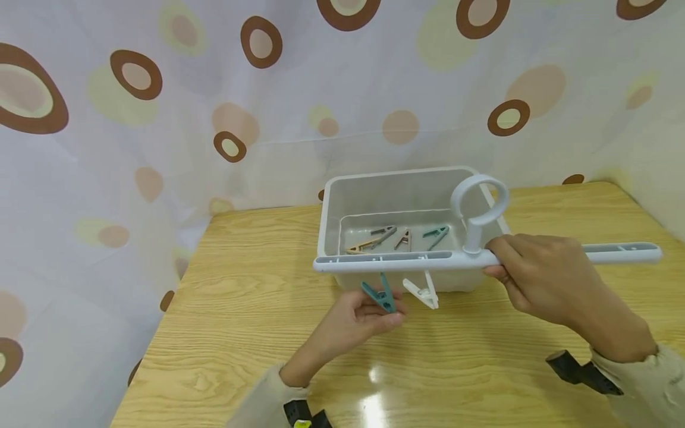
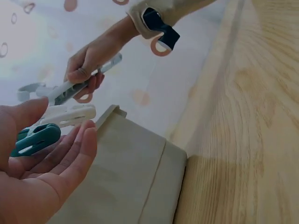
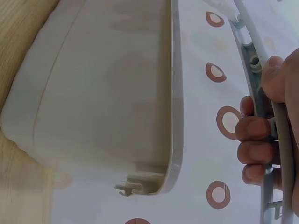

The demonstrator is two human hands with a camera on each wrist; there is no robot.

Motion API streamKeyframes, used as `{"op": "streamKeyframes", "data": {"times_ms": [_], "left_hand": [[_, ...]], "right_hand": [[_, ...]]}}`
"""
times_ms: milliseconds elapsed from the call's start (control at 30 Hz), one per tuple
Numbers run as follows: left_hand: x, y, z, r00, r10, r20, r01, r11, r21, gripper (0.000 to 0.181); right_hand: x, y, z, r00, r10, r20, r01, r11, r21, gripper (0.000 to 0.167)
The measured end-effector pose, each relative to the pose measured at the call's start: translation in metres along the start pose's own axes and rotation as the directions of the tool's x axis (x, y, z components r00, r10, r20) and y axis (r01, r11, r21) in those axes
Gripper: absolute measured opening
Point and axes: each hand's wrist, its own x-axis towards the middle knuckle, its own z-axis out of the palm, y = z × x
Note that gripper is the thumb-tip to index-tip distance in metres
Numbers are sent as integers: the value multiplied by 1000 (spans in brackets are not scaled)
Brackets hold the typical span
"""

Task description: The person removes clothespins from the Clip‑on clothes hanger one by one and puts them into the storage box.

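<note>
My right hand (image 1: 543, 276) grips a pale grey-blue hanger bar (image 1: 385, 261) with a ring hook (image 1: 497, 205), held level in front of a bin. Two clothespins hang below the bar's left half, a teal one (image 1: 381, 295) and a white one (image 1: 424, 292). Around the teal clothespin is my left hand (image 1: 353, 324), its fingers loosely bent behind it and the thumb below. In the left wrist view the thumb (image 2: 28, 112) stands apart from the fingertips, with the teal clothespin between them; no pinch shows there.
The whitish plastic bin (image 1: 332, 208) stands at the back of the wooden table (image 1: 241, 309). Several clothespins lie inside, among them a green one (image 1: 439, 236) and a pink one (image 1: 404, 239). A spotted cloth (image 1: 299, 107) hangs behind the table.
</note>
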Motion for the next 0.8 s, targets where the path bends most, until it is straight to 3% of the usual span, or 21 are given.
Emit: {"op": "streamKeyframes", "data": {"times_ms": [100, 200, 367, 467, 533, 567, 600, 633, 667, 733, 800], "left_hand": [[5, -1, 5, 997, 73, 17, -72, 995, -75, 29], [8, -3, 8, 991, 131, 7, -130, 988, -80, 28], [9, -3, 8, 988, 143, -57, -144, 989, -29, 31], [10, -3, 7, 979, 170, -109, -165, 985, 54, 25], [12, -4, 6, 957, 257, -137, -225, 951, 213, 20], [13, -5, 5, 939, 314, -143, -256, 912, 321, 17], [13, -5, 4, 914, 379, -146, -286, 856, 432, 16], [14, -6, 3, 884, 444, -146, -305, 785, 540, 16], [15, -7, 2, 848, 511, -139, -313, 696, 646, 19], [17, -8, 0, 780, 618, -102, -286, 496, 820, 26], [18, -8, -1, 730, 681, -64, -233, 336, 913, 31]], "right_hand": [[0, 2, 2, 1000, -9, 17, 10, 1000, -7, 54], [0, 5, 2, 999, -18, 39, 20, 999, -37, 55], [-2, 9, 2, 999, -4, 41, 7, 997, -80, 51], [-3, 9, 3, 1000, 10, 30, -8, 996, -89, 50], [-3, 9, 3, 1000, 21, 21, -19, 996, -90, 50], [-4, 8, 3, 999, 28, 19, -27, 996, -90, 50], [-4, 8, 4, 999, 32, 9, -31, 996, -86, 51], [-4, 7, 4, 999, 34, -3, -34, 996, -83, 51], [-4, 7, 4, 999, 35, -15, -36, 996, -80, 50], [-4, 6, 5, 999, 32, -42, -35, 996, -79, 50], [-4, 6, 6, 997, 25, -73, -31, 996, -82, 50]]}}
